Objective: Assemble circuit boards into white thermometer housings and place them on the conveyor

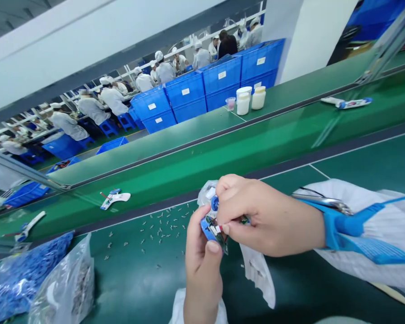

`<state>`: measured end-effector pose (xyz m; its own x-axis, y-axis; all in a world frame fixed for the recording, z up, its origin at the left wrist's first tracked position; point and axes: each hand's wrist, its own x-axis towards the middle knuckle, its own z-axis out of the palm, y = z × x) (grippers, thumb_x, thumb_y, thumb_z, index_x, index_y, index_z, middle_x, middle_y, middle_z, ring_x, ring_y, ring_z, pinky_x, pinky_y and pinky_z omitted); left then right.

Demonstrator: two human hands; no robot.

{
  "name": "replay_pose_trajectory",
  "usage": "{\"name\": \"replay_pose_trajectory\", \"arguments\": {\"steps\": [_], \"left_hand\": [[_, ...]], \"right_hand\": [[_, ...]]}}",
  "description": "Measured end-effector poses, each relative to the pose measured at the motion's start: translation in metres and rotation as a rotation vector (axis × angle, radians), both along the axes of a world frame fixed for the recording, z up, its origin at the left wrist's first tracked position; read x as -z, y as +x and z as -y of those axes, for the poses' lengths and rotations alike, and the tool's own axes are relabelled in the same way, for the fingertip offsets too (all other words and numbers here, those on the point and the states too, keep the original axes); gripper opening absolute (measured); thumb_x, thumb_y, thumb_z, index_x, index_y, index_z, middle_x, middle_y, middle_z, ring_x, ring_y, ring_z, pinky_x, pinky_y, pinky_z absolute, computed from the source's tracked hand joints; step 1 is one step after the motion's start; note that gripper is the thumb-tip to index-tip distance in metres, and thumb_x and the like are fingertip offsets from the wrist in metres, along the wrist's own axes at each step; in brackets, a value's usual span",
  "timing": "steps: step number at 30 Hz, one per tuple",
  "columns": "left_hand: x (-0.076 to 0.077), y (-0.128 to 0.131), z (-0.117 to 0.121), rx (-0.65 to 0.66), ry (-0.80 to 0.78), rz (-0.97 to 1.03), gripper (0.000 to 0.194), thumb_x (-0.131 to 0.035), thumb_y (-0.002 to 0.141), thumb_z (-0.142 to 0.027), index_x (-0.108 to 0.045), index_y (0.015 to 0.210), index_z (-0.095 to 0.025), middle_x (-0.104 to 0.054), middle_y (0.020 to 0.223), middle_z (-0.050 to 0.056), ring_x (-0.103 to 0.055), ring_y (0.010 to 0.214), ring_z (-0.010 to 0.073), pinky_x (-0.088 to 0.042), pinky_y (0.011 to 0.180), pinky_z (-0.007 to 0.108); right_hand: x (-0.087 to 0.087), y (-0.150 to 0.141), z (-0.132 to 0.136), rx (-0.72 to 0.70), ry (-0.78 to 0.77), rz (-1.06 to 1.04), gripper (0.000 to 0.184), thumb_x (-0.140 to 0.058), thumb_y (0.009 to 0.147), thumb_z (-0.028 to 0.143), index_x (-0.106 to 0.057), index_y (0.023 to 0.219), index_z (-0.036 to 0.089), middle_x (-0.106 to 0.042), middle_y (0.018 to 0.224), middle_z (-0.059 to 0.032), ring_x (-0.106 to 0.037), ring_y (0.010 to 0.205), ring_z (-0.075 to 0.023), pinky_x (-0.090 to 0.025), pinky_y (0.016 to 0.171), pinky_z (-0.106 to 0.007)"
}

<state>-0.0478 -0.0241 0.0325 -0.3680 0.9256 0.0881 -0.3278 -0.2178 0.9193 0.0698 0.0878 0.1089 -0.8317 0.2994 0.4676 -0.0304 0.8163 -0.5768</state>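
My left hand [204, 265] grips a white and blue handheld device [208, 228], its fingers behind the blue end and the thumb in front. A circuit board and a small white part show in the opened blue end. The white handle [259, 274] slants down to the right below my hands. My right hand [259, 216] is closed over the device, its thumb tip beside a small red and white piece; what its fingertips pinch is hidden. Just behind my hands lies a clear plastic bag [205, 191]. Many small metal parts [160, 231] are scattered left of my hands.
Bags of blue parts [33, 274] and metal parts [83, 288] lie at the lower left. Similar devices [116, 198] sit along the green conveyor belt [189, 159]. White jars [243, 102] stand beyond it, before blue crates [185, 92]. People in white work in the background.
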Motion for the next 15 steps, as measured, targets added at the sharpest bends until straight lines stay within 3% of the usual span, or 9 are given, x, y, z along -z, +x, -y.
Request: {"name": "replay_pose_trajectory", "arguments": {"steps": [3, 9, 15], "left_hand": [[0.0, 0.0, 0.001, 0.011, 0.012, -0.041, 0.04, -0.065, 0.081, -0.047, -0.063, 0.12, -0.037, -0.068, 0.115, 0.002, -0.065, 0.102, 0.0221, -0.052, 0.088, 0.029], [-0.001, 0.0, 0.002, 0.043, 0.056, -0.132, 0.036, -0.057, 0.088, -0.045, -0.059, 0.124, -0.039, -0.062, 0.124, -0.002, -0.061, 0.11, 0.0187, -0.049, 0.091, 0.025], [0.002, -0.006, 0.007, -0.031, 0.06, -0.491, 0.039, -0.052, 0.092, -0.04, -0.048, 0.131, -0.043, -0.062, 0.121, -0.006, -0.06, 0.102, 0.0129, -0.045, 0.087, 0.018]], "right_hand": [[-0.002, -0.001, -0.001, -0.018, 0.009, 0.023, 0.027, -0.042, 0.075, 0.009, -0.047, 0.049, 0.016, -0.048, 0.049, 0.0007, -0.035, 0.06, -0.0119, -0.031, 0.069, -0.03], [-0.005, 0.0, -0.002, -0.049, 0.002, 0.084, 0.026, -0.042, 0.072, 0.009, -0.042, 0.047, 0.015, -0.048, 0.048, 0.0006, -0.033, 0.06, -0.0112, -0.031, 0.069, -0.03], [-0.012, 0.001, -0.006, -0.08, 0.017, 0.194, 0.026, -0.045, 0.07, 0.008, -0.034, 0.047, 0.014, -0.036, 0.047, 0.0021, -0.029, 0.058, -0.0105, -0.029, 0.068, -0.028]]}}
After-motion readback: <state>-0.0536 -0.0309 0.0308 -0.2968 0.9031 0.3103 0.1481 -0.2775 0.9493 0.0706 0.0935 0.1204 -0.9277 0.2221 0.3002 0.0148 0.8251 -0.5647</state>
